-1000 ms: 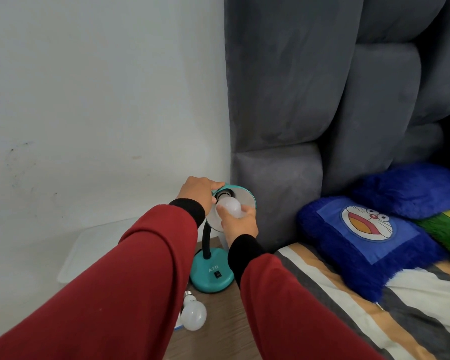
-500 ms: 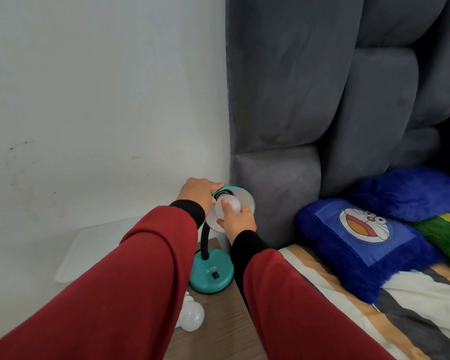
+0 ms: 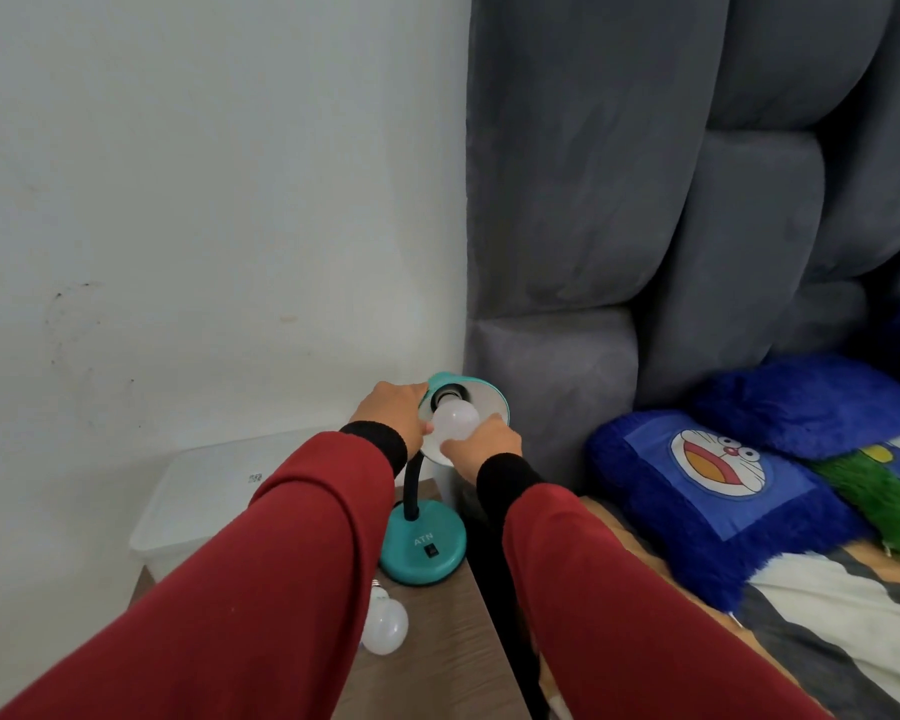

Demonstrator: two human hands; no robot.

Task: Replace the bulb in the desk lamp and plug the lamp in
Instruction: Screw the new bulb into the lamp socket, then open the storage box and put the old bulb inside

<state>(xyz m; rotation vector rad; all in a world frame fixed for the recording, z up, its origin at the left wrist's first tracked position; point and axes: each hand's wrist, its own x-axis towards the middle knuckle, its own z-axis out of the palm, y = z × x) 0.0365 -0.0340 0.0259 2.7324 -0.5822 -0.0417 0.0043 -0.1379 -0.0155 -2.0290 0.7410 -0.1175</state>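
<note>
A teal desk lamp point(image 3: 423, 550) with a black gooseneck stands on a wooden bedside table point(image 3: 437, 667). Its shade point(image 3: 481, 394) is tipped toward me, white inside. My left hand point(image 3: 393, 413) grips the back of the shade. My right hand point(image 3: 484, 446) holds a white bulb point(image 3: 454, 420) that sits at the black socket inside the shade. A second white bulb point(image 3: 384, 623) lies on the table in front of the lamp base, partly behind my left sleeve. No plug or cord is visible.
A translucent plastic box point(image 3: 214, 491) sits left of the table against the white wall. A grey padded headboard point(image 3: 645, 200) rises behind the lamp. The bed at the right carries blue cartoon pillows point(image 3: 713, 480) and a striped blanket point(image 3: 801, 615).
My right hand has turned on the bulb, its fingers shifting from over the front of the bulb to its lower right side. My left hand stays on the shade.
</note>
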